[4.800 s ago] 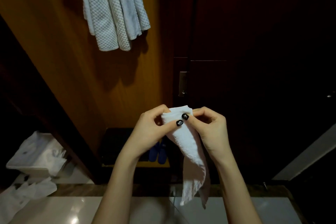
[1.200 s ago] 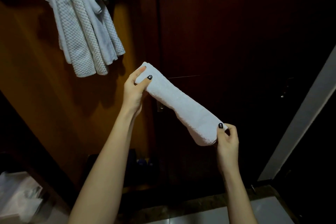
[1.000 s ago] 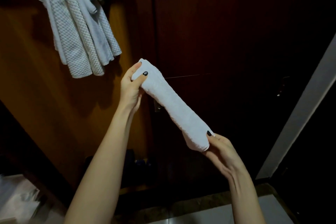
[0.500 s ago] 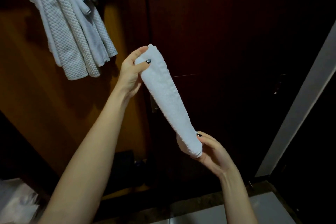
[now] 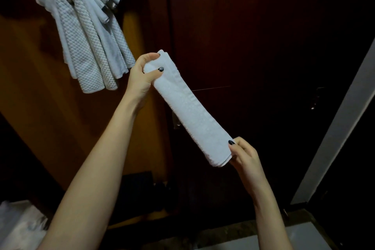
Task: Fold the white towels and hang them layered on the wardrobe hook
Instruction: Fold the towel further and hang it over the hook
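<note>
A white towel (image 5: 190, 107), folded into a long narrow strip, stretches slantwise from upper left to lower right in front of the dark wardrobe door. My left hand (image 5: 142, 75) pinches its upper end between thumb and fingers. My right hand (image 5: 243, 154) pinches the lower end. Several white towels (image 5: 85, 32) hang layered at the upper left, draped over a hook that is hidden beneath them; their lower ends lie just left of my left hand.
The orange-brown wardrobe panel (image 5: 40, 87) is on the left, a dark wooden door (image 5: 263, 46) behind the towel, a pale door frame (image 5: 334, 128) slants at the right. White bags or linen (image 5: 18, 223) lie at the bottom left. Pale floor tiles (image 5: 304, 235) show at the bottom.
The strip was hanging steeply with my right hand cupped under its lower end; now my right hand pinches that end and has pulled it out to the right, stretching the towel flatter.
</note>
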The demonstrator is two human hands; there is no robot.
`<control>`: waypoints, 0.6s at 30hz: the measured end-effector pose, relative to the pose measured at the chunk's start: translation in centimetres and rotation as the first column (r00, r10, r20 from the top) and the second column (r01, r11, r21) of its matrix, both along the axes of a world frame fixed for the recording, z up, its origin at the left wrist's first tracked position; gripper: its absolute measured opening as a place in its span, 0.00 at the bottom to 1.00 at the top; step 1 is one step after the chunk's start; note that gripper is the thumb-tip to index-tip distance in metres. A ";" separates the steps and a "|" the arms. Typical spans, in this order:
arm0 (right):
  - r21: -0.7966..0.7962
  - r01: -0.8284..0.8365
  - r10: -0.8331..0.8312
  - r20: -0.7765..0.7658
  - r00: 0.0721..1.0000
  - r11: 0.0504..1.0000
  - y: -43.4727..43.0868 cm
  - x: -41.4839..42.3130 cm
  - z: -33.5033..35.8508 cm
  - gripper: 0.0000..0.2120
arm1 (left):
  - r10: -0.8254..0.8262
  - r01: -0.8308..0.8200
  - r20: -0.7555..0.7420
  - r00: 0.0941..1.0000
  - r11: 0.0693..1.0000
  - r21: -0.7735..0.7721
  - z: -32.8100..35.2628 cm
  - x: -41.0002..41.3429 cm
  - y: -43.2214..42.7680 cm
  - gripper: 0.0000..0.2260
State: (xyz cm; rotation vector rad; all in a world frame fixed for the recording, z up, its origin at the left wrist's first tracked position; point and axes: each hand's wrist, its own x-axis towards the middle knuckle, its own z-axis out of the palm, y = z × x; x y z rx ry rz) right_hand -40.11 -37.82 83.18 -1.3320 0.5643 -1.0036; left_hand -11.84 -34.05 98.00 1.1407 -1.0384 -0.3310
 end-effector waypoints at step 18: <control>-0.044 -0.159 0.154 -0.103 0.983 0.986 1.7 4.2 2.6 0.10 | -0.190 0.188 0.150 0.970 0.982 0.028 -3.3 -5.6 1.9 0.17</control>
